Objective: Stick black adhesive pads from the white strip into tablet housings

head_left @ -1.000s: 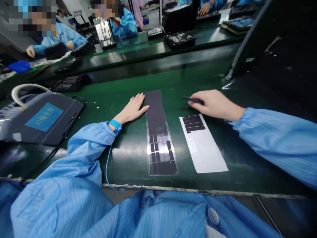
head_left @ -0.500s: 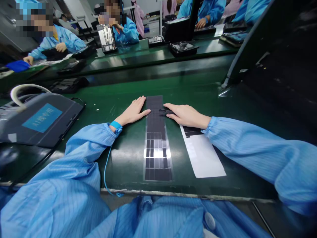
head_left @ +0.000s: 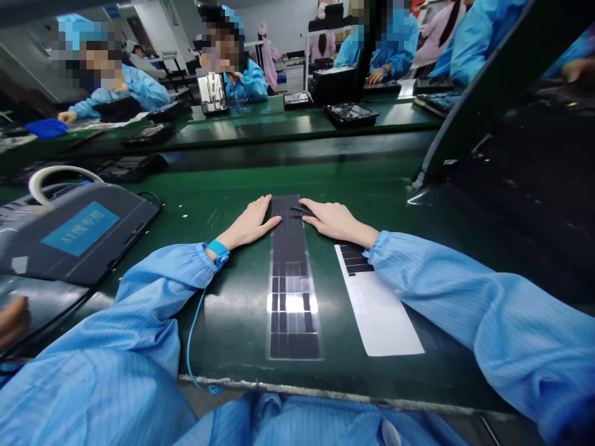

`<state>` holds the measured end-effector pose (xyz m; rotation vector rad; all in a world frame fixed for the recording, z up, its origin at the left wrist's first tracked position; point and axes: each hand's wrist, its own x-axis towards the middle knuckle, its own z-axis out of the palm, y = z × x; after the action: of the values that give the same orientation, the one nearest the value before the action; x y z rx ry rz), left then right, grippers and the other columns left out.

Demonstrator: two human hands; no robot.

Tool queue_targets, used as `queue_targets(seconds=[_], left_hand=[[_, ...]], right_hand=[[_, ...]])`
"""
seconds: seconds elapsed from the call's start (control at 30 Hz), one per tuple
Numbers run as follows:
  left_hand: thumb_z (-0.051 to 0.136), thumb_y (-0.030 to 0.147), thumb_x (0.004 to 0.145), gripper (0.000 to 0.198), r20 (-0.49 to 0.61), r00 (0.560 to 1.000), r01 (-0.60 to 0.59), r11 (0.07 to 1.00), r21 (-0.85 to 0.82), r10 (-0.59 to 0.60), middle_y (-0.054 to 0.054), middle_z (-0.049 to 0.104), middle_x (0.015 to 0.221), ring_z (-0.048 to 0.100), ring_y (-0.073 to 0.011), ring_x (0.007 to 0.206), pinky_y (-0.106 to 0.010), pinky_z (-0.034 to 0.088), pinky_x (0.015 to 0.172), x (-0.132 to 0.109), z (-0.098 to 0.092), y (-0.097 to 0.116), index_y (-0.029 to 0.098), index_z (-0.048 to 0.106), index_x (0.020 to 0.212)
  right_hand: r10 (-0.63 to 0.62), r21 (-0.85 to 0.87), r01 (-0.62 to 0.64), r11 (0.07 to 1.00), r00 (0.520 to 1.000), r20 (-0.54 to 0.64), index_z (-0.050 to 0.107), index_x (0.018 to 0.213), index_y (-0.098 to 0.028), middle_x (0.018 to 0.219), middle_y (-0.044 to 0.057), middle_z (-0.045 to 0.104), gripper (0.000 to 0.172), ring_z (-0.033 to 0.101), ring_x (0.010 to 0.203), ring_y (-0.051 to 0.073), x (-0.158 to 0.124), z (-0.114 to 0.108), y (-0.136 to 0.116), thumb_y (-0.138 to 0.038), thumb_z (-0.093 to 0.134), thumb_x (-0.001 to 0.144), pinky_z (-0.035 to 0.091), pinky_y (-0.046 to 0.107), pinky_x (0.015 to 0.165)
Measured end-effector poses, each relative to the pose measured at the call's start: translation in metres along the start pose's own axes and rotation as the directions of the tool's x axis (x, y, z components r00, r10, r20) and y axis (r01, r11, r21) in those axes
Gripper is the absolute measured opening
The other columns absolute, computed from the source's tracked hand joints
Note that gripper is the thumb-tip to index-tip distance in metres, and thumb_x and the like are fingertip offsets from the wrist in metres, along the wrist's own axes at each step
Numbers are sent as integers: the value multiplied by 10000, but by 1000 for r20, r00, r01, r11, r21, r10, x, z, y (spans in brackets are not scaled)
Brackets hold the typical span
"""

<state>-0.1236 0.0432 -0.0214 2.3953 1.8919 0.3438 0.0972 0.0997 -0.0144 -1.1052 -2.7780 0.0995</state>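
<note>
**Left hand point(head_left: 248, 223) and right hand point(head_left: 332, 221) meet at the top of a dark strip point(head_left: 288, 248).**
The left hand lies spread flat, touching the strip's edge. The right hand pinches a thin black tool point(head_left: 300, 210) over the strip. A white sheet point(head_left: 379, 310) lies just beside, on the green bench point(head_left: 223, 322).

The clearest writing is on a blue label point(head_left: 80, 228) stuck on a dark gray case point(head_left: 132, 214) at the left of the bench: the Latin letters "AI", followed by Chinese characters that seem to read "模专用", the first of them a little soft. A small blue sign point(head_left: 112, 11) hangs high on the far wall, but its lettering is too small to read.
</note>
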Motion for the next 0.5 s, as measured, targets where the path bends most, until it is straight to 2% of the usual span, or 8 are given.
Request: queue_targets(seconds=[0.17, 0.3, 0.4, 0.5], left_hand=[[304, 545, 860, 687, -46, 998, -48, 998, -34, 47, -177, 359, 1368, 336, -246, 1270, -376, 271, 1059, 0, 1, -3, 49, 272, 1334], [325, 548, 850, 740, -91, 996, -31, 998, -61, 26, -196, 292, 1402, 278, -244, 1301, -367, 232, 1082, 8, 3, -8, 7, 236, 1347], [314, 556, 849, 736, -49, 996, -70, 997, -42, 68, -166, 272, 1423, 246, -254, 1315, -388, 224, 1083, 16, 3, -10, 36, 227, 1363], [274, 554, 862, 655, 8, 992, -126, 992, 18, 125, -117, 334, 1405, 268, -263, 1302, -410, 240, 1069, 20, 3, -12, 103, 321, 1335]], right_hand=[[-68, -12, 68, 998, 998, 3, 363, 1331, -257, 1166, 66, 589, 464, 611, 904, 277, 9, 2, 3, -421, 297, 903, 448, 358, 696], [-85, 14, 86, 996, 995, -52, 381, 1315, -260, 1190, 47, 576, 446, 609, 915, 274, 7, 5, 2, -410, 303, 903, 448, 358, 700], [-70, 56, 76, 996, 993, -90, 397, 1301, -250, 1225, 46, 550, 432, 588, 975, 254, 5, 6, 1, -394, 325, 900, 438, 341, 740], [-85, 117, 98, 988, 990, -114, 430, 1269, -243, 1232, 34, 544, 401, 571, 1011, 238, 4, 5, 0, -367, 343, 898, 430, 331, 770]])
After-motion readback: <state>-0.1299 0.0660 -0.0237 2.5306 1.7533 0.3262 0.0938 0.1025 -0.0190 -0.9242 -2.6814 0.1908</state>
